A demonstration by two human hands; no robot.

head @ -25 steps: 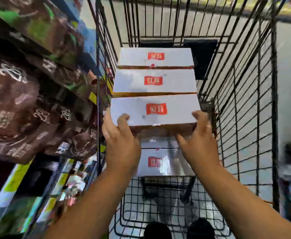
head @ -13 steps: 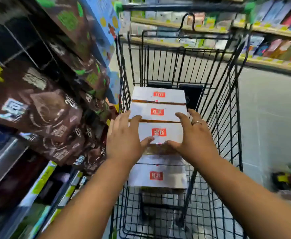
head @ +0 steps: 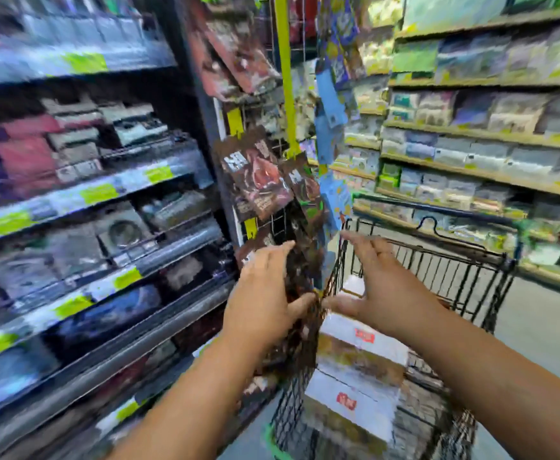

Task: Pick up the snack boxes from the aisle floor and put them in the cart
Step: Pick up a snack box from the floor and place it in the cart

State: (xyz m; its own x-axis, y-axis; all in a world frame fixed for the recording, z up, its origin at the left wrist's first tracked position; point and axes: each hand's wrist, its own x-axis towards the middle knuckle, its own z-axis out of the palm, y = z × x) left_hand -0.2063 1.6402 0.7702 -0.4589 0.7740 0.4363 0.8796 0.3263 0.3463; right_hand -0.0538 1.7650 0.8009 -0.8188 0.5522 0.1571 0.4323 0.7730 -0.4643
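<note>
Cart: the black wire cart (head: pixel 464 257) stands at the right, close beside the shelves (head: pixel 99 194) on the left.
Snack boxes: at least two white snack boxes (head: pixel 363 338) with red labels lie inside the cart, one nearer and one farther. A white corner farther in may be a third, but the blur does not let me tell.
Left hand: the left hand (head: pixel 265 300) has its fingers spread and holds nothing. It is in front of the hanging brown packets (head: pixel 255 180), just left of the cart wall.
Right hand: the right hand (head: pixel 381 293) is also spread and empty, above the boxes in the cart.
Done: I judge that the boxes seen here are already delivered, since neither hand carries one.
Left to do: the visible piece of floor (head: pixel 544 327) at the right shows no box. The floor near the person is hidden, so I cannot tell whether more boxes wait.
</note>
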